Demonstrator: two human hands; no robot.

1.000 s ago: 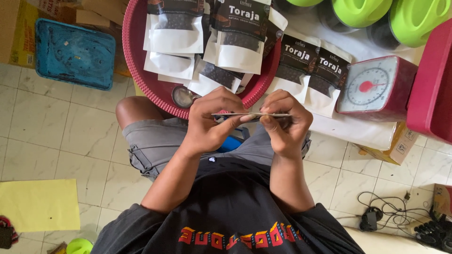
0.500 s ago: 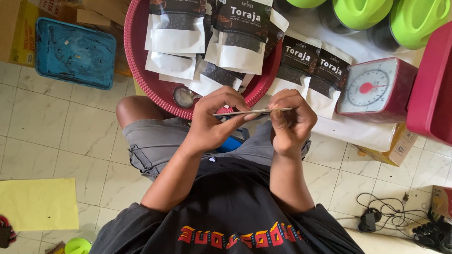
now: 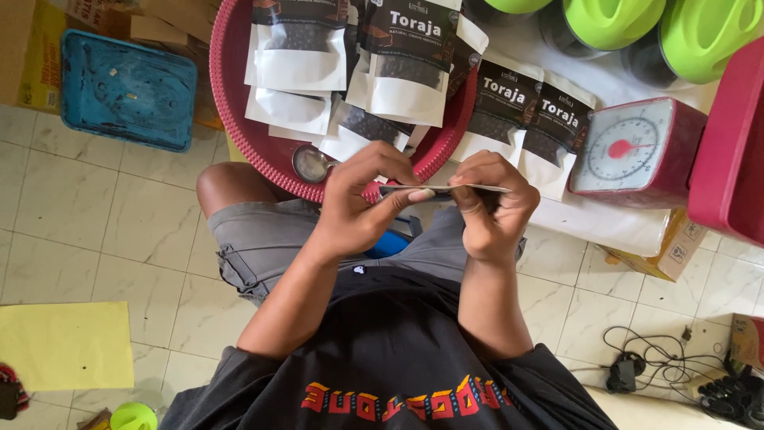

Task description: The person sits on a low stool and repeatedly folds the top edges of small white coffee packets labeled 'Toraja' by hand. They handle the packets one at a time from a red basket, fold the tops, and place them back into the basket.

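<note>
A flat pouch (image 3: 446,189), seen edge-on as a thin pale strip, is held level above my lap. My left hand (image 3: 362,199) pinches its left end with thumb and fingers. My right hand (image 3: 493,203) grips its right end, fingers curled under it. Just beyond my hands sits a round red basket (image 3: 239,119) with several filled white pouches with dark labels (image 3: 410,60) and a metal spoon (image 3: 312,163) at its near rim. Two more filled pouches (image 3: 529,111) stand beside the basket.
A red kitchen scale (image 3: 637,151) stands right of my hands, next to a red bin (image 3: 732,143). Green-lidded jars (image 3: 637,32) sit behind. A blue tray (image 3: 127,91) lies at the left, a yellow sheet (image 3: 64,346) on the tiled floor, cables (image 3: 660,358) at lower right.
Both hands have shifted slightly along the pouch's top edge; the pouch stays level between them. Nothing else has moved.
</note>
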